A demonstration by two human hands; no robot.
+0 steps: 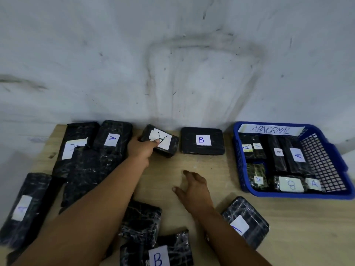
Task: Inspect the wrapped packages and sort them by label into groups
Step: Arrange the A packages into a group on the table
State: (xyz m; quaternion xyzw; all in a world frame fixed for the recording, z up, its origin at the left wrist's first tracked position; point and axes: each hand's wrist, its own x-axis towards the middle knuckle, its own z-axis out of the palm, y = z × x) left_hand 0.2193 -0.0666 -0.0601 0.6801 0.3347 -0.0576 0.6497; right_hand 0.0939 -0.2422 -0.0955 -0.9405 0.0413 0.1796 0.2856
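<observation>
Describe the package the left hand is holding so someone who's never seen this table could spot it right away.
Start at the light wooden table and follow its far edge by the grey wall. Left of the flat black wrapped package labelled B sits a small black plastic-wrapped package, gripped by the left hand. Unlike its neighbours, it is tilted, its white label's A upside down.

Partly hidden under the left hand (141,149): label of the gripped package (163,145), letter hard to read. Blurred beyond reading: label on the far-left package (28,208). Cut by the bottom edge: B-labelled package (159,254). Covered by the right forearm: near corner of the lower-right package (245,220), letter half shown.
</observation>
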